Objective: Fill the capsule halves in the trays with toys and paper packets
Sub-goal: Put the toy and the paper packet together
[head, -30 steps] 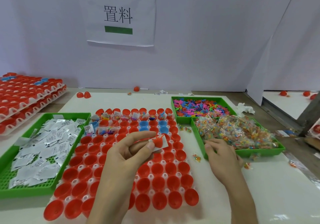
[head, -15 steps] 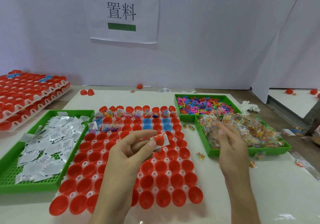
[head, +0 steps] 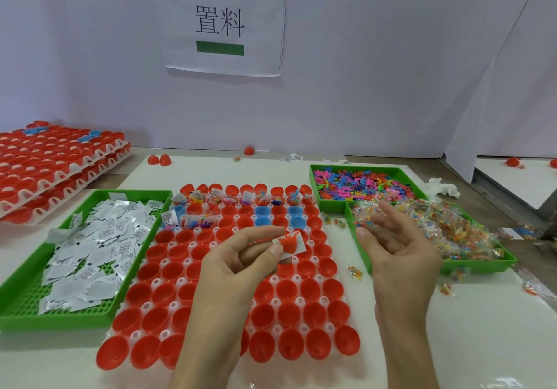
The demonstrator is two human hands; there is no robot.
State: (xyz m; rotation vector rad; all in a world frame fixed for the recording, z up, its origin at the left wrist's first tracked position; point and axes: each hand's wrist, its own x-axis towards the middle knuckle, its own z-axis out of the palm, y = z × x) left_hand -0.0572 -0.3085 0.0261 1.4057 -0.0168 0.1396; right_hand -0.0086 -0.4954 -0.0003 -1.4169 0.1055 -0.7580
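Hands over the capsule tray: left hand [head: 241,268] pinches a small red plastic toy [head: 289,244] against a white paper packet [head: 301,247].

Bare white counter [head: 452,343] lies open right of the red plastic capsule halves [head: 301,307] in their white tray [head: 157,282]. The green tray of white packets [head: 60,322] hems it on the left, and loose coloured toys [head: 361,182] and clear bagged toys [head: 452,232] fill two green trays far right. Right hand [head: 398,256] is raised, fingers loosely bent before the bags; whether it grips one I cannot tell. The left forearm hides some near halves. Stacked capsule trays [head: 45,162] are cut off left. A wall sign [head: 220,24] reads "置料".
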